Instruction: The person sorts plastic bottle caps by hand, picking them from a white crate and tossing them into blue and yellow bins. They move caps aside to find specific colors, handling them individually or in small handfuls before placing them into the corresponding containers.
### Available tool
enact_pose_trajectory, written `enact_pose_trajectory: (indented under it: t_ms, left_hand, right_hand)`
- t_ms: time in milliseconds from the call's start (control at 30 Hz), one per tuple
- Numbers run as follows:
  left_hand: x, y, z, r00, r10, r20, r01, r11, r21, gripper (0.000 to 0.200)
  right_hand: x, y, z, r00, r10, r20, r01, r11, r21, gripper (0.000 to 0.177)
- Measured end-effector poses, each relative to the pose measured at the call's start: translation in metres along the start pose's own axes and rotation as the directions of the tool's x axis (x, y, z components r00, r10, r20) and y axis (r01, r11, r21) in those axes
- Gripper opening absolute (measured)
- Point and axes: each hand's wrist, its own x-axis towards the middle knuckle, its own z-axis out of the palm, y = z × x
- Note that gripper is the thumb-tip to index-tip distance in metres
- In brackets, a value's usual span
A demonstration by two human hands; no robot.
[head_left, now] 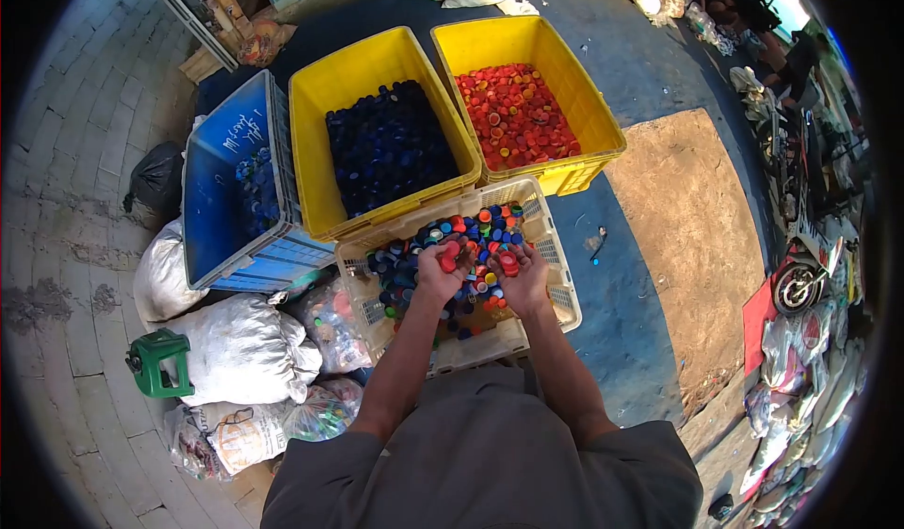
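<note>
Both hands are over a cream plastic crate [556, 289] filled with mixed-colour bottle caps [403, 263]. Red bottle caps lie in the curled fingers of my left hand [439, 276]. My right hand [525, 284], palm turned up, also holds red bottle caps [508, 262]. Just beyond the crate stands a yellow bin [311, 124] with dark blue caps [391, 143] inside. To its right, a second yellow bin [574, 67] contains red and orange caps [513, 114].
A blue bin [209, 199] with blue caps stands at the left. White sacks [235, 345], a green plastic canister [160, 363] and clear bags of caps [331, 322] lie below it. A motorcycle [799, 279] and piled bags [800, 416] are along the right.
</note>
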Motion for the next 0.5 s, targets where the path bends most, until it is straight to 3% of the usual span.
enact_pose_trajectory:
  t_ms: [100,167,233,267,300,400,500]
  left_hand:
    - [0.026,-0.007,0.039,0.998,0.016,-0.052,-0.007,0.986,0.165,0.028]
    - [0.054,-0.001,0.078,0.995,-0.085,0.050,0.082,0.995,0.060,0.029]
    - [0.063,0.012,0.141,0.987,-0.077,0.139,0.087,0.994,-0.067,0.059]
    - [0.061,0.023,0.170,0.946,-0.083,0.313,0.096,0.995,-0.025,0.070]
    - [0.051,0.028,0.198,0.859,-0.023,0.512,0.060,0.997,-0.056,0.077]
    - [0.061,0.048,0.212,0.869,0.054,0.493,-0.098,0.993,0.064,0.094]
    - [0.024,0.056,0.202,0.964,0.089,0.252,-0.092,0.996,0.002,0.097]
  right_hand:
    - [0.018,-0.009,0.004,0.998,-0.062,0.016,0.061,0.996,0.070,0.029]
    - [0.025,-0.031,0.037,0.993,-0.089,0.073,0.079,0.988,0.134,0.026]
    - [0.027,-0.064,0.088,0.935,-0.157,0.318,0.071,0.961,0.266,0.030]
    - [0.018,-0.079,0.118,0.905,-0.221,0.364,0.120,0.953,0.280,0.041]
    - [0.043,-0.093,0.121,0.890,-0.201,0.409,0.062,0.942,0.329,0.046]
    - [0.040,-0.114,0.150,0.955,-0.249,0.159,0.204,0.945,0.255,0.050]
    - [0.063,-0.105,0.104,0.949,-0.271,0.160,0.240,0.952,0.191,0.055]
